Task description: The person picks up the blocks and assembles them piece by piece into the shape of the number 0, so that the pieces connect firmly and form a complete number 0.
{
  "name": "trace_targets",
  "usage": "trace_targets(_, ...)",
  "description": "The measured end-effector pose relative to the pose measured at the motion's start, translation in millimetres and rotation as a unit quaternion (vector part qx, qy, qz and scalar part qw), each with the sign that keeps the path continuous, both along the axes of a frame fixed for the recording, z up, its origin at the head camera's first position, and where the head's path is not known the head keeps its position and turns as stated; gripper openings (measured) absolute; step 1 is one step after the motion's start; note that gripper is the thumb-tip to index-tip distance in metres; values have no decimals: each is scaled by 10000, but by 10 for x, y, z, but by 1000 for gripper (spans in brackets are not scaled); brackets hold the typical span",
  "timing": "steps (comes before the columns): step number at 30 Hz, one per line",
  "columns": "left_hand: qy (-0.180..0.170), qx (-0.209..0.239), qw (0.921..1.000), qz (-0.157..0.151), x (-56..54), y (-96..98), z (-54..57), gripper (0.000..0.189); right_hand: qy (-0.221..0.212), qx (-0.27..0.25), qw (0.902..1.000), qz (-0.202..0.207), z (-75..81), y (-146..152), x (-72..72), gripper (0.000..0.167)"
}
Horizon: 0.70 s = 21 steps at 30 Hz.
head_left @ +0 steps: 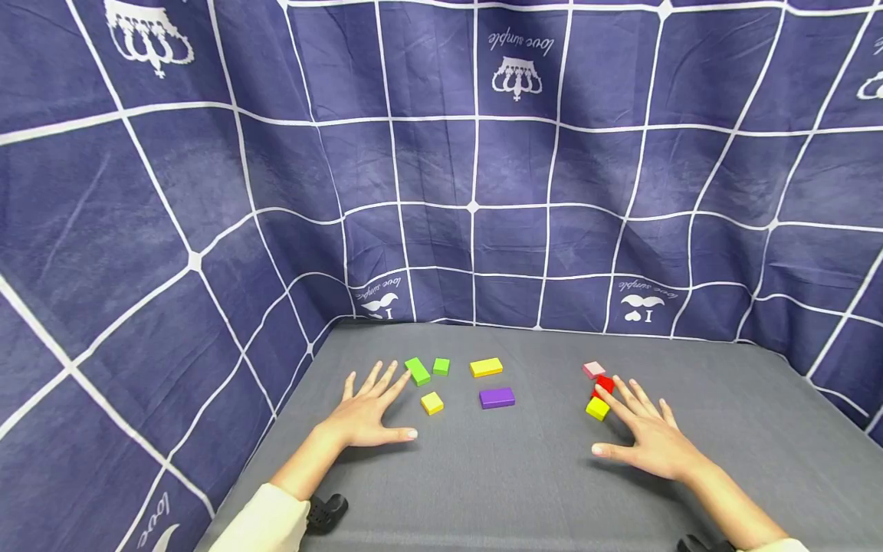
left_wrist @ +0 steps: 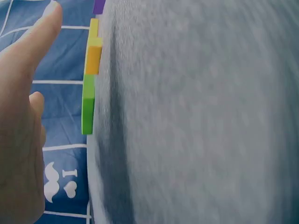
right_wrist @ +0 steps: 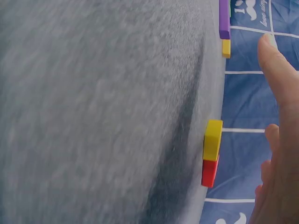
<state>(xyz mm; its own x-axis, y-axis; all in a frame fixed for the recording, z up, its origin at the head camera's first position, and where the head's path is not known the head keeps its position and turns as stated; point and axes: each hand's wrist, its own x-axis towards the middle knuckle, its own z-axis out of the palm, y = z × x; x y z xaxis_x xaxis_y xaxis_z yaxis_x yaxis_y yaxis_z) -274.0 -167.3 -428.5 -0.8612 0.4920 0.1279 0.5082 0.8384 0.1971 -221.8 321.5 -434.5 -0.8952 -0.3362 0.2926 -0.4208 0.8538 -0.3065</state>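
Note:
My left hand [head_left: 366,418] is spread over the grey table at the left, palm down and holding nothing. Its fingertips reach toward a long green block [head_left: 418,371]; a small green block [head_left: 441,366] and a small yellow block [head_left: 431,403] lie just right of it. On the right, my right hand [head_left: 651,441] is likewise spread, with nothing in it. Its index fingertip overlaps a red block [head_left: 603,386] in the head view, close to a bright yellow block [head_left: 597,409]. A pink block [head_left: 594,370] lies behind the red one. Both thumbs point inward.
Between the hands lie a long yellow block [head_left: 486,368] and a purple block [head_left: 497,398]. The grey tabletop [head_left: 538,483] ends at a dark blue curtain [head_left: 441,169] with white lines, which rises behind and at the left.

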Motion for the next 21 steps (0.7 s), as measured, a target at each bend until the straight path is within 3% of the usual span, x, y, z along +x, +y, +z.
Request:
trace_targets(12,-9,-47,9998,-187,-52,258,-10,102,-247,-159,9995,67,-13,-204,-110,90)
trace_targets(21,-14,59,9990,-443,-85,502,-3,101,-127,-273,9991,301,-29,-424,-209,87)
